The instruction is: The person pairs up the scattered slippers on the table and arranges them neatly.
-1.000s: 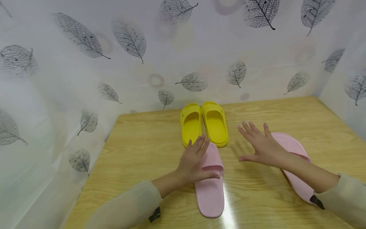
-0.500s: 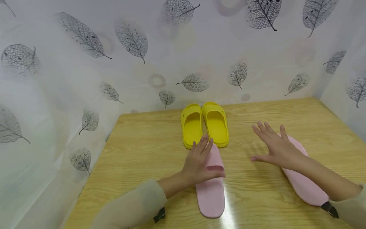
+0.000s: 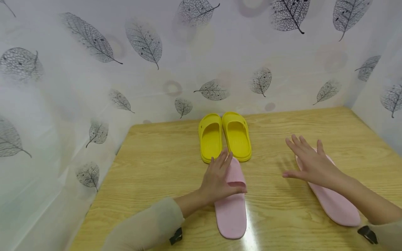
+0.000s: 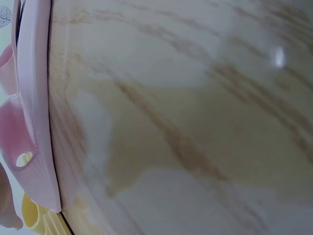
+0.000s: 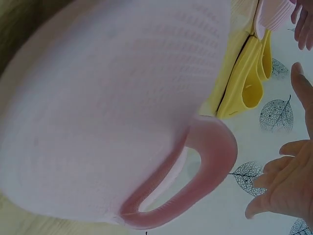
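Note:
In the head view my left hand [image 3: 216, 179], fingers extended and thumb out, is over the strap of a pink slipper [image 3: 230, 218] in the middle of the table. Whether it touches that slipper I cannot tell. My right hand [image 3: 312, 164] hovers with fingers spread, partly covering a second pink slipper [image 3: 337, 205] that lies slanted at the right. That slipper's sole [image 5: 107, 112] fills much of the right wrist view. Beyond the left hand, a pair of yellow slippers [image 3: 237, 141] stands side by side, close to the first pink slipper's toe.
The wood-grain table [image 3: 157, 164] reaches back to a white sheet [image 3: 150, 90] printed with dark leaves. More of this sheet hangs at the left and right sides. Bare tabletop separates the two pink slippers.
My right hand has moved right, away from the middle and farther over the slanted pink slipper. The left hand has shifted only slightly right. The yellow pair stays put.

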`<state>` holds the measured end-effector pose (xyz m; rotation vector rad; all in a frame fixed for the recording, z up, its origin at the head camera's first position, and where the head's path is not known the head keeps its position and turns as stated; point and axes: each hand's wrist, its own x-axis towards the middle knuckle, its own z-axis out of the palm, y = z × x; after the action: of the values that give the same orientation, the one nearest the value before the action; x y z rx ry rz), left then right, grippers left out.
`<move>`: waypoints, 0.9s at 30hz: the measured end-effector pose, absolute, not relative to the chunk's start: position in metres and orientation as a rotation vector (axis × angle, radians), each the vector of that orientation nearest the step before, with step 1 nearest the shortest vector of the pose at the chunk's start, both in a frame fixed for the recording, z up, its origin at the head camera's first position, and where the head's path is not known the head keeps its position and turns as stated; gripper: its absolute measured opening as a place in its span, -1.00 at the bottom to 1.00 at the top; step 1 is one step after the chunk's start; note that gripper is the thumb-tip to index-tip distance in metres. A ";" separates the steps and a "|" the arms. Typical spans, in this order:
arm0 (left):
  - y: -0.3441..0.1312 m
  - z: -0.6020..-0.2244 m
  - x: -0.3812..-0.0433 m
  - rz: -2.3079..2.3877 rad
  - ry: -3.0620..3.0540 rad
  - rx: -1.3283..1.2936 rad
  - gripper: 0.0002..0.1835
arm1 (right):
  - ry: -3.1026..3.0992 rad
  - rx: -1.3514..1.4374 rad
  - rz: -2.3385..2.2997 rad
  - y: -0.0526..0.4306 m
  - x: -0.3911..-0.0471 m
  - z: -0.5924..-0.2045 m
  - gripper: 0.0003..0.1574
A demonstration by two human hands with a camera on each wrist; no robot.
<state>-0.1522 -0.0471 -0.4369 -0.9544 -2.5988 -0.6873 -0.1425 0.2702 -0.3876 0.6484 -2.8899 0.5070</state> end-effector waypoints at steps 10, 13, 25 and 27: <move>-0.047 -0.439 -0.150 -0.695 -2.636 -0.921 0.24 | -2.892 0.626 0.483 0.282 -0.141 -0.398 0.36; -0.047 -0.439 -0.150 -0.697 -2.648 -0.909 0.23 | -2.898 0.615 0.487 0.286 -0.141 -0.401 0.36; -0.043 -0.445 -0.149 -0.690 -2.825 -0.798 0.21 | -2.950 0.552 0.496 0.305 -0.135 -0.413 0.36; -0.042 -0.445 -0.149 -0.703 -2.841 -0.793 0.21 | -2.958 0.536 0.486 0.308 -0.135 -0.414 0.37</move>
<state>-0.1492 -0.0424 -0.4455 -0.7927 -2.8409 -0.7031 -0.1349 0.3075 -0.4145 0.5364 -2.9576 0.4864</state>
